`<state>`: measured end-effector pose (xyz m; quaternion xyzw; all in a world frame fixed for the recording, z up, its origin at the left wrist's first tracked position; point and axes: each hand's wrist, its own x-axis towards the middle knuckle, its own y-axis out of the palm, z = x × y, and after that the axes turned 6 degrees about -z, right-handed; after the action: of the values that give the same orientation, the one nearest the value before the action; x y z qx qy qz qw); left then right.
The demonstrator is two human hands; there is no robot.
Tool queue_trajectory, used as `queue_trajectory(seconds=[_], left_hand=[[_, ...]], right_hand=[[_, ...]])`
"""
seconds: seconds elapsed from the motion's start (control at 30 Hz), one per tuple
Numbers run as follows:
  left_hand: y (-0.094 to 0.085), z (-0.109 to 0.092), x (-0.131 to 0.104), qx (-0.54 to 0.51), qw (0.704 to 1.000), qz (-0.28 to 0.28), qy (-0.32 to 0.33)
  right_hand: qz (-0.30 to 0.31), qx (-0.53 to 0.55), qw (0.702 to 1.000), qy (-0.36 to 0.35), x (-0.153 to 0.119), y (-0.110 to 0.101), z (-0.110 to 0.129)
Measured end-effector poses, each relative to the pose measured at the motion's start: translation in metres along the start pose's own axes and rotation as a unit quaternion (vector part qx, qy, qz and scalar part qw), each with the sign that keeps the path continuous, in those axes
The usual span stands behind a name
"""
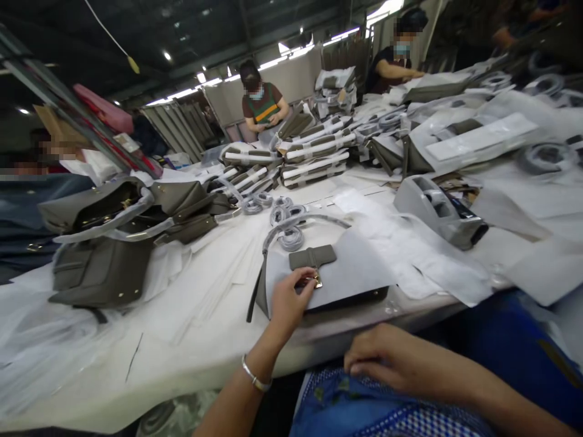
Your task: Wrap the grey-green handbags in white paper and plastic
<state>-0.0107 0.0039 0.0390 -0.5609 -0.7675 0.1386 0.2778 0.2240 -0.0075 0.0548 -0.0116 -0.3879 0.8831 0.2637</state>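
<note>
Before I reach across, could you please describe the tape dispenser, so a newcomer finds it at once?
On the white table, find the bag that the left hand touches. The tape dispenser sits to its right, slightly farther back. Unlike the flat papers beside it, it is a chunky grey block with hollows and a dark end.

Open bags (104,267) at tabletop's (237,303) left side, wrapped bag (337,267) near front edge, tape dispenser (439,209) right of it, stacked bags (314,155) behind.
</note>
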Motion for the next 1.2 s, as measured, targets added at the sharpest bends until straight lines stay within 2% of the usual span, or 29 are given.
queue_trajectory(seconds=[0.03, 0.07, 0.17, 0.23, 0.3, 0.43, 0.53, 0.63, 0.73, 0.87, 1.03, 1.2], left_hand=[[0.0, 0.001, 0.0, 0.001, 1.0, 0.0, 0.004], [0.0, 0.002, -0.001, 0.002, 1.0, 0.0, 0.009], [-0.001, 0.004, 0.0, 0.012, 1.0, 0.0, 0.029], [-0.001, 0.004, 0.0, 0.023, 0.999, 0.0, 0.042], [0.0, 0.005, -0.001, 0.04, 0.998, 0.001, 0.055], [0.003, 0.008, -0.007, 0.075, 0.994, 0.002, 0.083], [-0.004, 0.009, -0.014, 0.157, 0.969, 0.056, 0.181], [-0.019, 0.01, -0.017, 0.309, 0.901, 0.117, 0.282], [-0.033, 0.012, -0.017, 0.388, 0.861, 0.143, 0.297], [-0.034, 0.023, -0.018, 0.395, 0.858, 0.158, 0.289], [-0.023, 0.04, -0.023, 0.398, 0.863, 0.112, 0.291], [-0.022, 0.027, -0.024, 0.424, 0.837, 0.074, 0.336]], right_hand=[[-0.02, 0.018, 1.0, 0.004, 0.008, -0.014, 0.009], [-0.068, 0.004, 0.998, -0.006, 0.018, -0.026, 0.013], [-0.159, -0.142, 0.976, -0.047, 0.049, -0.044, 0.0], [-0.151, -0.23, 0.959, -0.069, 0.061, -0.043, -0.022], [-0.128, -0.266, 0.952, -0.08, 0.062, -0.035, -0.044], [-0.121, -0.294, 0.943, -0.101, 0.043, -0.02, -0.071], [-0.093, -0.325, 0.935, -0.106, 0.031, -0.017, -0.073], [-0.072, -0.333, 0.936, -0.087, 0.033, -0.023, -0.063], [-0.07, -0.324, 0.942, -0.056, 0.041, -0.029, -0.052], [-0.073, -0.319, 0.945, -0.016, 0.048, -0.023, -0.052], [-0.074, -0.334, 0.94, -0.024, 0.044, -0.005, -0.071], [-0.072, -0.322, 0.944, -0.004, 0.044, -0.003, -0.076]])
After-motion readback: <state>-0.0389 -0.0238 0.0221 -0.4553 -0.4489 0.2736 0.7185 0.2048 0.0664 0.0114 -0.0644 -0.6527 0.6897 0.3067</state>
